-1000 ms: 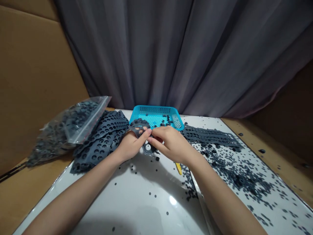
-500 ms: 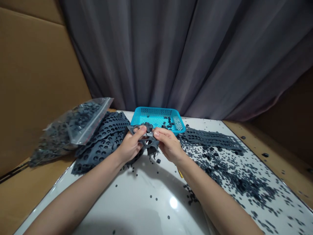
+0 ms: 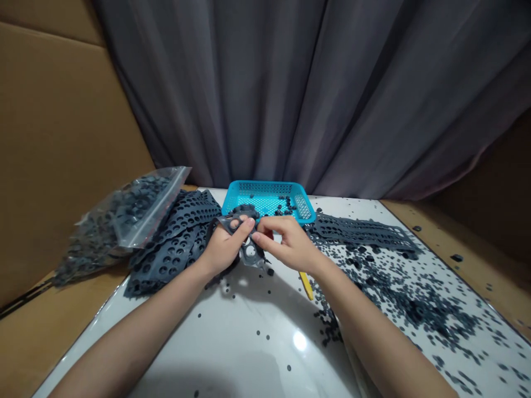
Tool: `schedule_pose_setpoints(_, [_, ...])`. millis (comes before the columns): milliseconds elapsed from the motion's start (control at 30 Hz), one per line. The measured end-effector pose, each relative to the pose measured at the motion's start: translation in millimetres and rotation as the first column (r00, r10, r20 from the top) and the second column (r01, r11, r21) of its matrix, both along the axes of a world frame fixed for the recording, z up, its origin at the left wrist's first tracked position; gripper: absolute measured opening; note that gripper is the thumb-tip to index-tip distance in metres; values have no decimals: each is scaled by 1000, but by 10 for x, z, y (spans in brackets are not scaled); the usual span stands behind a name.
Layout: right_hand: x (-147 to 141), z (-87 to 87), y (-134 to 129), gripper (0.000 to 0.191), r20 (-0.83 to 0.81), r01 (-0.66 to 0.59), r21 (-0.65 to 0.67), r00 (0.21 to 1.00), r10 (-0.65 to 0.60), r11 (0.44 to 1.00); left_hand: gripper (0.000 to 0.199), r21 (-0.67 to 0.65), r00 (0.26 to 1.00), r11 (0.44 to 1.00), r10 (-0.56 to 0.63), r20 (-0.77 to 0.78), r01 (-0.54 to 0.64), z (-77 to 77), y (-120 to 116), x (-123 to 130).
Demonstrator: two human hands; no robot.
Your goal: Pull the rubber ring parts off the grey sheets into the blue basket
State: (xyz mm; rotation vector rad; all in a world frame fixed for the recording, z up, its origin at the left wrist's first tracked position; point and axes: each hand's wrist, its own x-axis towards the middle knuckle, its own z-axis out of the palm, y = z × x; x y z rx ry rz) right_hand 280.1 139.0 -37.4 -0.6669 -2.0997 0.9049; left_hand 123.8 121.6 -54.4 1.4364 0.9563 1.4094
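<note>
Flatter than before, the rubber sheet (image 3: 250,252) spans left hand (image 3: 224,249) and right hand (image 3: 288,243).

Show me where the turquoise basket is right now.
In the head view, the turquoise basket sits at the far edge of the white table, just beyond the left hand and right hand, between dark perforated rubber sheets on either side.

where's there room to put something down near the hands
The biggest free patch is the white board between the forearms, below the left hand and right hand, with only a few dark bits on it. The tan surface left of the board has room too. Crowded: the perforated sheets and bag at left, and the thick scatter of bits at right.
</note>
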Motion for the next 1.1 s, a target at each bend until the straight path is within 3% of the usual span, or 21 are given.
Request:
schedule_pose_setpoints(67, [85,126,-42,28,182,79,191,977,-114,978,38,74,990,997,38,-138,-28,24,-9,-23])
schedule_pose_setpoints(133, [120,202,-87,30,274,124,274,940,-201,954,39,141,969,989,70,-236,-37,42,-20,-29])
schedule_pose_setpoints(233, [97,224,-138,31,360,100,273,911,-198,957,38,191,947,981,50,-318,12,47,-32,-26])
schedule_pose_setpoints(333, [60,201,-152,29,348,22,180,934,-85,983,37,128,960,989,-32,-278,70,42,-33,-25])
schedule_pose_setpoints(467, [36,126,-111,34,106,-90,-56,990,96,994,35,-102,981,976,-193,-13,191,77,-45,-11])
schedule_pose_setpoints(567, [-26,9,-68,36,-211,-197,-245,966,147,949,39,-225,950,949,-155,273,219,118,-78,34])
schedule_pose_setpoints(700, [-150,-106,-57,36,-510,-268,-380,859,41,886,42,-283,878,943,-17,478,172,117,-83,90])
schedule_pose_setpoints(867, [-96,28,-24,39,-770,-374,-394,634,-78,840,39,-218,758,971,66,649,102,162,-4,1])
schedule_pose_setpoints(900, [-48,66,5,39,-782,-361,-385,617,-92,849,41,-189,750,980,79,657,62,188,4,-28])
schedule_pose_setpoints(967, [73,94,107,36,-728,-237,-367,675,-119,899,44,-173,784,984,130,607,-29,236,2,-71])
schedule_pose_setpoints(1033, [213,25,269,33,-531,44,-296,823,-203,954,46,-181,844,979,176,507,-95,252,-14,-86])
schedule_pose_setpoints(1100, [358,-131,465,32,-233,362,-126,894,-383,923,46,-149,897,985,147,417,-93,224,-26,-79])
